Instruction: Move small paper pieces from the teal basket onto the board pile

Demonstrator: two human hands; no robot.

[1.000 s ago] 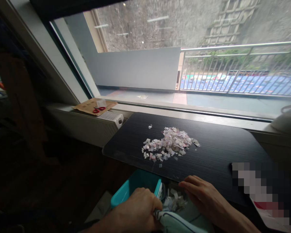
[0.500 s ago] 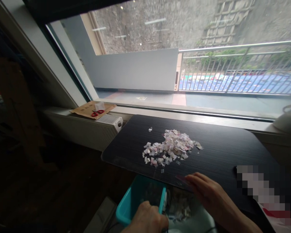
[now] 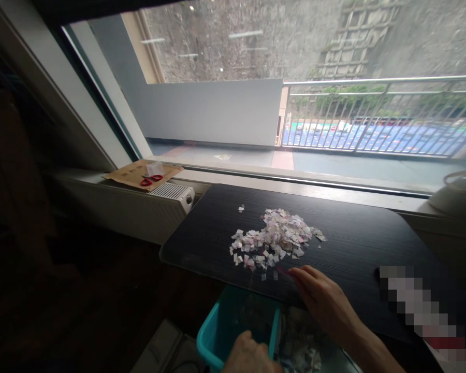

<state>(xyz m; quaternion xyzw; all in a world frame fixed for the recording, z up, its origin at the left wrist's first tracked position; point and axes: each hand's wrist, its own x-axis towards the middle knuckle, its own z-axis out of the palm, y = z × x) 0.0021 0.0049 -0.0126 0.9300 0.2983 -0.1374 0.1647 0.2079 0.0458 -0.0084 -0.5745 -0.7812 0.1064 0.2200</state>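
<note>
Paper scraps on our black table, bin below its edge

Our right hand (image 3: 322, 300) lies flat, fingers together, just beside the scrap pile (image 3: 275, 239). Our left hand (image 3: 250, 355) grips the teal bin (image 3: 217, 336), which holds scraps; its fingers are hidden. Red scissors (image 3: 151, 179) lie on the sill.

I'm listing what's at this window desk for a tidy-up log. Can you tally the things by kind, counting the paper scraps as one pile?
Pile of paper scraps: 1
Teal bin: 1
Red-handled scissors: 1
Cardboard sheet: 1
White heater: 1
Black desk: 1
Total: 6
</note>
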